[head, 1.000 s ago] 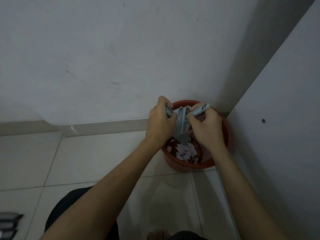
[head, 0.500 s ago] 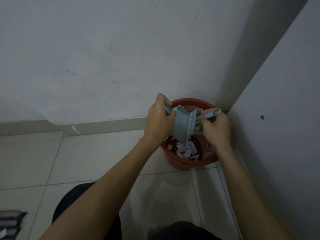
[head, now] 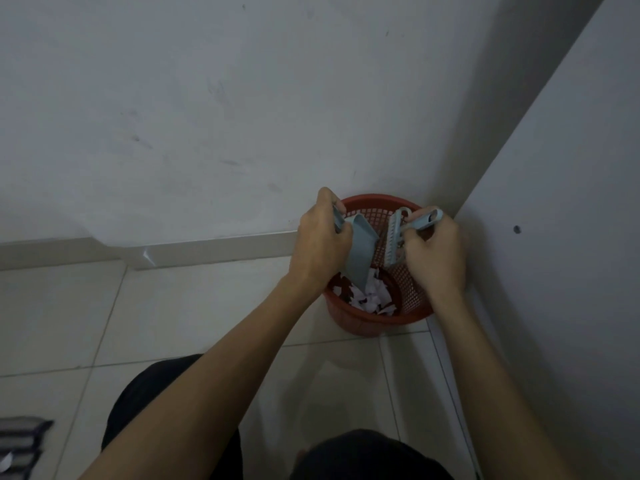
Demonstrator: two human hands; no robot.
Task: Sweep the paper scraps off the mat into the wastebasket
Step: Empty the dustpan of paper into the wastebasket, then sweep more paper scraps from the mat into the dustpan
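Dustpan being emptied over wastebasket, floor corner.

Left hand (head: 320, 247) is gripping the dustpan (head: 358, 252) tipped steeply, lip down, so paper scraps (head: 372, 296) are sliding into the red wastebasket (head: 377, 318); right hand (head: 434, 251) is clasping the brush (head: 394, 242) beside it, likely for clearing clinging bits. Mat (head: 20, 441) is lying at the floor's near-left edge.
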